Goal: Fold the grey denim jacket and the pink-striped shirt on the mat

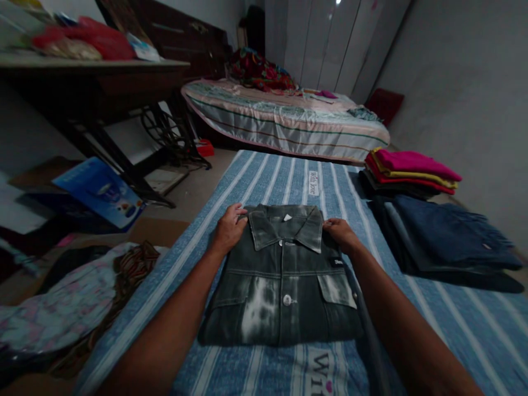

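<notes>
A dark grey-green denim jacket [268, 286] with pale bleached patches lies folded into a rectangle, front up. Its collar is at the far end, buttons run down the middle, and flap pockets show on the chest. My left hand [229, 226] grips the left shoulder edge beside the collar, thumb on top and some fingers raised. At the opposite shoulder, my right hand [340, 233] pinches the cloth, with the fingertips partly hidden. Under the jacket is a blue-and-white striped cloth [272, 176] printed with lettering.
Folded jeans [449, 231] lie at the right, in front of a stack of pink, yellow and red clothes [416, 165]. A bed [289, 126] stands beyond. Left are a treadle sewing table [99, 69], a blue box [103, 192] and floral fabric [61, 308] on the floor.
</notes>
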### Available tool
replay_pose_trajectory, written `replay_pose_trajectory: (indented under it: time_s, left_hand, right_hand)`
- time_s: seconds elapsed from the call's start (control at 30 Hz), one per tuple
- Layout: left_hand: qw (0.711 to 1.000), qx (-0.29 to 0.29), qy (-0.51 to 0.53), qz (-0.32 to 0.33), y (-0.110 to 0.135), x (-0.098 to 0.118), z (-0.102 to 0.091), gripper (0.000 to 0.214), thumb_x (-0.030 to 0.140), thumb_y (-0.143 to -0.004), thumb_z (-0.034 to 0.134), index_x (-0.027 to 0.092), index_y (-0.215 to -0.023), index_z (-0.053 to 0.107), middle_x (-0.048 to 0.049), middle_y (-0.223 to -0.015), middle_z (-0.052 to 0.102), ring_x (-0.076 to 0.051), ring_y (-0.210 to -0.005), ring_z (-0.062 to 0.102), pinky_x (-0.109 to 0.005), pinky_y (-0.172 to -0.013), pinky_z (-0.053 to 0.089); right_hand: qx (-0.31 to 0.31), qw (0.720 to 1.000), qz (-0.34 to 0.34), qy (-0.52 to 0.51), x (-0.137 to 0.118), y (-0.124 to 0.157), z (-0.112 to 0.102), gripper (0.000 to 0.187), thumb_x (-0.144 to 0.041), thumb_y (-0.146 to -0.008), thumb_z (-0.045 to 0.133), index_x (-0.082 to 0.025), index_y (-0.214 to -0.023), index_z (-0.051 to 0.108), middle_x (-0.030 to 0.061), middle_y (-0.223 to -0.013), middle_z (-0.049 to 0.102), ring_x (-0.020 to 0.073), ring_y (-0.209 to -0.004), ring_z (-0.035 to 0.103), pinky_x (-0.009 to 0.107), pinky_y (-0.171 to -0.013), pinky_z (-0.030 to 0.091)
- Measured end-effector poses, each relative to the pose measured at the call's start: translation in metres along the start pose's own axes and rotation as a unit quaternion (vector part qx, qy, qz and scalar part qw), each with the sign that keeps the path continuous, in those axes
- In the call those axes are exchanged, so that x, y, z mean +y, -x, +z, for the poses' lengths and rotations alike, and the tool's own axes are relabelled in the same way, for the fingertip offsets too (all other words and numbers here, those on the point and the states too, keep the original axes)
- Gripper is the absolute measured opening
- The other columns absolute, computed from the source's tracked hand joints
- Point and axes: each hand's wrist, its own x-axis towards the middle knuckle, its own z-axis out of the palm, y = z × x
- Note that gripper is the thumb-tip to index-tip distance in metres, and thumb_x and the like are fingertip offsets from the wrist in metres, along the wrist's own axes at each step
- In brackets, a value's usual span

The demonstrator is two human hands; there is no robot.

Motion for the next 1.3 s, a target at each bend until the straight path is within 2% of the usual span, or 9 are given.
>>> replay_pose_trajectory:
  time_s: [0.2,0.4,0.5,0.77,0.83,0.93,1.03,1.17,1.3]
  left_hand:
    - [0.992,0.007,-0.090,0.083,-0.001,-0.011,0.003,0.041,0.023,-0.075,0.049,0.015,-0.115,0.049,-0.0122,-0.119,0.058,-0.023,-0.108,0.060,-0.040,-0.095,0.046]
    - [0.969,0.007,-0.196,0.150,-0.001,-0.010,0.002,0.039,0.016,-0.073,0.048,0.014,-0.113,0.051,-0.0130,-0.120,0.055,-0.025,-0.119,0.051,-0.041,-0.102,0.041]
    - [0.957,0.008,-0.240,0.163,0.000,-0.007,0.004,0.039,0.012,-0.073,0.046,0.017,-0.111,0.053,-0.0109,-0.122,0.054,-0.025,-0.122,0.047,-0.042,-0.105,0.039]
    - [0.942,0.000,-0.292,0.163,0.016,0.034,-0.006,0.028,0.018,-0.078,0.047,0.013,-0.103,0.057,-0.0152,-0.122,0.054,-0.027,-0.120,0.049,-0.042,-0.103,0.041]
    - [0.937,-0.039,-0.288,0.192,0.035,0.056,-0.005,0.026,0.021,-0.081,0.046,0.015,-0.104,0.057,-0.0136,-0.123,0.055,-0.025,-0.120,0.050,-0.041,-0.103,0.041]
    - [0.914,-0.160,-0.299,0.222,0.078,0.090,0.004,0.025,0.024,-0.083,0.049,0.015,-0.104,0.059,-0.0142,-0.128,0.054,-0.024,-0.124,0.047,-0.039,-0.105,0.039]
    - [0.885,-0.258,-0.333,0.201,0.122,0.117,0.017,0.040,0.034,-0.081,0.058,0.016,-0.117,0.055,-0.0153,-0.139,0.045,-0.029,-0.134,0.034,-0.048,-0.108,0.032]
    - [0.863,-0.330,-0.364,0.122,0.155,0.131,0.028,0.056,0.041,-0.083,0.055,0.018,-0.133,0.046,-0.0155,-0.150,0.028,-0.031,-0.140,0.019,-0.056,-0.110,0.019]
    - [0.863,-0.349,-0.357,0.081,0.157,0.130,0.030,0.058,0.044,-0.087,0.046,0.019,-0.139,0.041,-0.0136,-0.152,0.020,-0.029,-0.141,0.012,-0.056,-0.112,0.012]
  right_hand:
    - [0.072,0.985,-0.036,0.152,0.007,-0.009,-0.002,0.017,-0.030,-0.065,0.064,-0.015,-0.070,0.060,0.0018,-0.056,0.060,0.0135,-0.051,0.057,0.019,-0.044,0.037]
    - [0.115,0.938,-0.067,0.319,0.003,-0.010,-0.009,0.029,-0.043,-0.066,0.066,-0.014,-0.067,0.064,0.0099,-0.067,0.065,0.0229,-0.071,0.063,0.024,-0.052,0.037]
    - [0.130,0.917,-0.073,0.370,0.002,-0.005,-0.009,0.035,-0.048,-0.071,0.061,-0.014,-0.079,0.067,0.0142,-0.083,0.068,0.0263,-0.084,0.064,0.026,-0.059,0.040]
    - [0.138,0.890,-0.085,0.426,-0.003,0.014,-0.005,0.043,-0.053,-0.084,0.048,-0.016,-0.097,0.065,0.0138,-0.100,0.067,0.0269,-0.098,0.061,0.029,-0.068,0.042]
    - [0.144,0.885,-0.091,0.434,-0.004,0.022,-0.005,0.042,-0.052,-0.086,0.045,-0.017,-0.100,0.063,0.0136,-0.099,0.067,0.0274,-0.098,0.061,0.030,-0.069,0.043]
    - [0.155,0.875,-0.110,0.446,-0.006,0.038,-0.003,0.039,-0.046,-0.089,0.044,-0.016,-0.109,0.059,0.0143,-0.101,0.065,0.0279,-0.098,0.061,0.032,-0.071,0.042]
    - [0.157,0.864,-0.148,0.456,-0.009,0.058,0.002,0.035,-0.039,-0.090,0.044,-0.017,-0.114,0.056,0.0131,-0.111,0.062,0.0259,-0.103,0.058,0.032,-0.077,0.041]
    - [0.118,0.847,-0.236,0.461,-0.012,0.076,0.011,0.034,-0.038,-0.089,0.047,-0.018,-0.115,0.055,0.0101,-0.115,0.059,0.0224,-0.104,0.056,0.030,-0.083,0.039]
    - [0.055,0.842,-0.287,0.454,-0.008,0.077,0.025,0.035,-0.039,-0.088,0.050,-0.017,-0.114,0.055,0.0103,-0.112,0.059,0.0225,-0.104,0.054,0.030,-0.086,0.038]
